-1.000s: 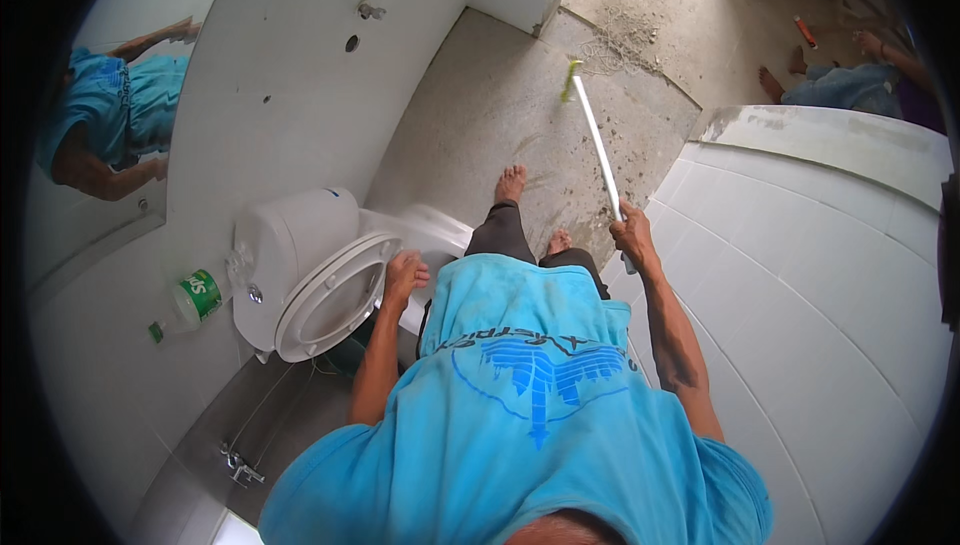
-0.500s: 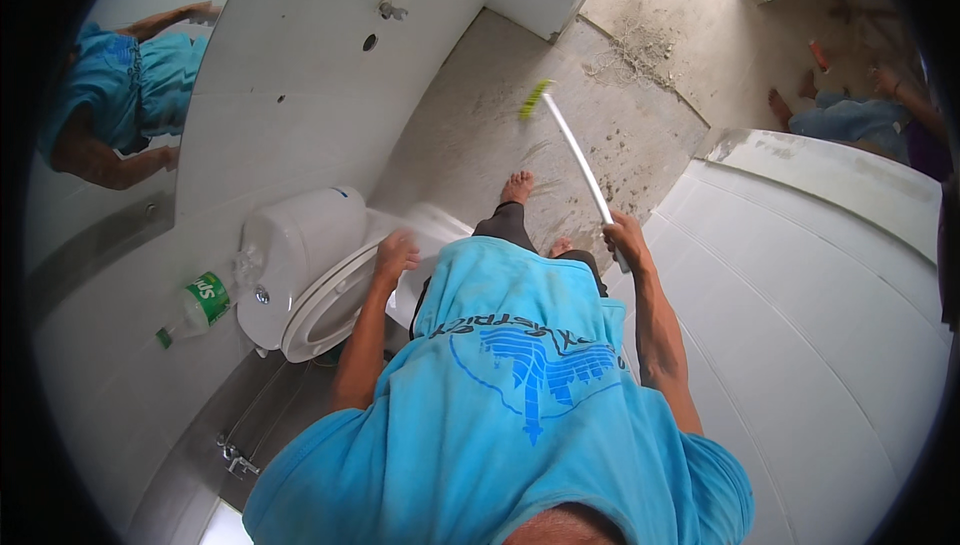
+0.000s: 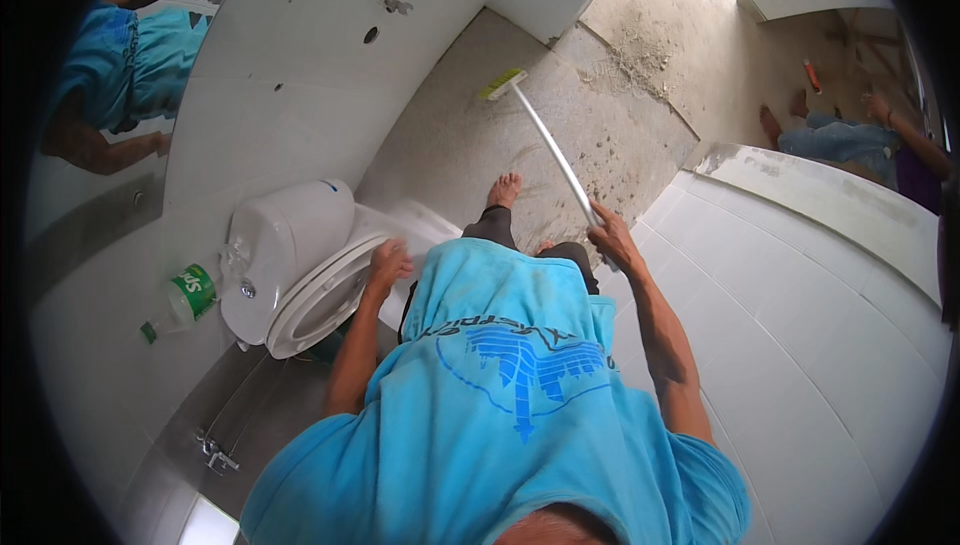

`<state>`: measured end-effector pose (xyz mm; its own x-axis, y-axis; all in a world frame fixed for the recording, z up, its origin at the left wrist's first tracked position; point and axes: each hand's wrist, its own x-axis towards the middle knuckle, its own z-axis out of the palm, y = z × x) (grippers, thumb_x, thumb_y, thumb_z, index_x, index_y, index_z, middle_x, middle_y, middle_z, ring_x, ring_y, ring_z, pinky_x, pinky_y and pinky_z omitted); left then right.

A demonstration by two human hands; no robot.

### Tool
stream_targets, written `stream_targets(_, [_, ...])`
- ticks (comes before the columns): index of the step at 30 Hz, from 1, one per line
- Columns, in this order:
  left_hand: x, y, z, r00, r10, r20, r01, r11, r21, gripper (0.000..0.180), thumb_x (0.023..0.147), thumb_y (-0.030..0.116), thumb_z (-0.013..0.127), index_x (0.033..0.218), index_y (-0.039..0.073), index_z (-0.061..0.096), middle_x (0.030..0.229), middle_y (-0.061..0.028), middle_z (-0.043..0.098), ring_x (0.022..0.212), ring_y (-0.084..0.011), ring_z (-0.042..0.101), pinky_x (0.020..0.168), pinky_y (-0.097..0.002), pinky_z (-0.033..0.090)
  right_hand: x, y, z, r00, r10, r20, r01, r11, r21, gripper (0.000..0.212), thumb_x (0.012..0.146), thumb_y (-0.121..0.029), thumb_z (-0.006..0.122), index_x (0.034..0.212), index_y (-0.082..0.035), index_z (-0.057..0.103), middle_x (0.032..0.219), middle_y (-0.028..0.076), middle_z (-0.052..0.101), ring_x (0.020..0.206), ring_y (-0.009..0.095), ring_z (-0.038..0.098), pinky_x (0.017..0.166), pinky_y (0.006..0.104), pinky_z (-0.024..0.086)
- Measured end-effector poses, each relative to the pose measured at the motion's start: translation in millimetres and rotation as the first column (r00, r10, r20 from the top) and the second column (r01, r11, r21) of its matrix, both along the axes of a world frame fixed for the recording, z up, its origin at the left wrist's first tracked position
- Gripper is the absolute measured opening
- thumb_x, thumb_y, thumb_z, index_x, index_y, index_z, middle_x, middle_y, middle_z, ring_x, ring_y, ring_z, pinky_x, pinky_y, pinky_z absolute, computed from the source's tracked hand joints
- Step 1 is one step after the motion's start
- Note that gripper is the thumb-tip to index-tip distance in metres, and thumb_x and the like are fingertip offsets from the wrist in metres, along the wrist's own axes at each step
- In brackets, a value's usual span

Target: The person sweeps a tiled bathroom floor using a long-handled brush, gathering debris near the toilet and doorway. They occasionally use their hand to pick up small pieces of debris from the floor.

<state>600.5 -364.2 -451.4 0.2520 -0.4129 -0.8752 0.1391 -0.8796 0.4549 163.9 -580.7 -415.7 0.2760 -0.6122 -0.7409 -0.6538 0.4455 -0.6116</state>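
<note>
My right hand (image 3: 613,237) is closed around the white handle of a broom (image 3: 553,145), close to its upper end. The handle slants away to the far left. Its yellow-green bristles (image 3: 502,84) rest on the dusty floor beyond my bare foot (image 3: 505,190). My left hand (image 3: 390,264) hangs beside the raised-looking oval toilet seat (image 3: 292,323), fingers curled in with nothing visible in them. Whether it touches the seat I cannot tell.
A white toilet tank (image 3: 290,230) stands at left, a green-labelled plastic bottle (image 3: 190,295) beside it. Grit and debris (image 3: 640,55) lie on the floor (image 3: 440,105) at the far right. A low tiled wall (image 3: 800,205) runs at right; beyond it another person (image 3: 850,140) sits.
The broom's head has swept left across the floor and its bristles have turned. My right hand has shifted slightly left with the handle. My left hand stays near the toilet seat.
</note>
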Motion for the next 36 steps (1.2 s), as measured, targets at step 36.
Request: stream_targets(36, [24,-45,7,0.996,-0.062,0.059,0.071,0.985,-0.157,0.045,0.092,0.033,0.057,0.12,-0.002,0.056,0.085,-0.0079,0.063,0.068,-0.0147,0.062,0.058,-0.0264,0.051,-16,25,-40,0.842,0.227,-0.49,-0.334,0.932,-0.142,0.058,0.083,-0.008,0.047,0.138,-0.027,0.052,0.097,0.025,0.066,0.091,0.04,0.066,0.081,0.0499,0.05])
